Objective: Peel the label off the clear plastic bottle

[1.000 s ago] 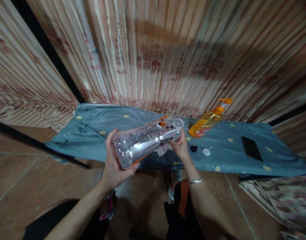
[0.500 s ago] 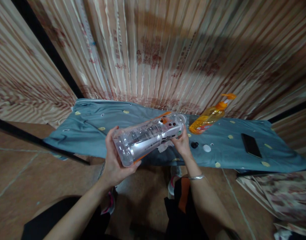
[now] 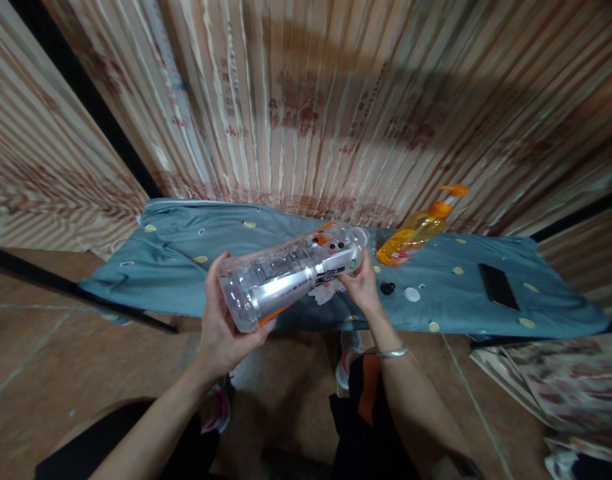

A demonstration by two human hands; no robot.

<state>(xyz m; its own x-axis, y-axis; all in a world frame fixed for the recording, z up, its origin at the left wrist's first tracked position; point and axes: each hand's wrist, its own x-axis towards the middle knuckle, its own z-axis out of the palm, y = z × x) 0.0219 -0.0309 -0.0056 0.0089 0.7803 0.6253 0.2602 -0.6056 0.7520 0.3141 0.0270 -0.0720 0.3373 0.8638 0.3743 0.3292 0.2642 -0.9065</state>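
A large clear plastic bottle (image 3: pixel 286 277) with a silver and orange label lies tilted between my two hands, its neck end up and to the right. My left hand (image 3: pixel 226 333) wraps round the bottle's base, thumb below. At the neck end, my right hand (image 3: pixel 361 283) grips from the near side; some of its fingers are hidden behind the bottle. Under the bottle a crumpled whitish piece (image 3: pixel 327 292) rests on the cloth. Just right of my right hand lie a small black cap-like piece (image 3: pixel 387 288) and a white round disc (image 3: pixel 412 295).
An orange pump bottle (image 3: pixel 413 237) with yellow liquid stands behind the small pieces. A dark phone-like slab (image 3: pixel 499 287) lies farther right on the blue-grey cloth (image 3: pixel 181 230) covering the narrow table. Black poles (image 3: pixel 91 100) and a pleated curtain (image 3: pixel 306 120) enclose the back.
The view has shifted slightly, so everything sits a little farther left. Both hands keep hold of the clear bottle at nearly the same tilt.
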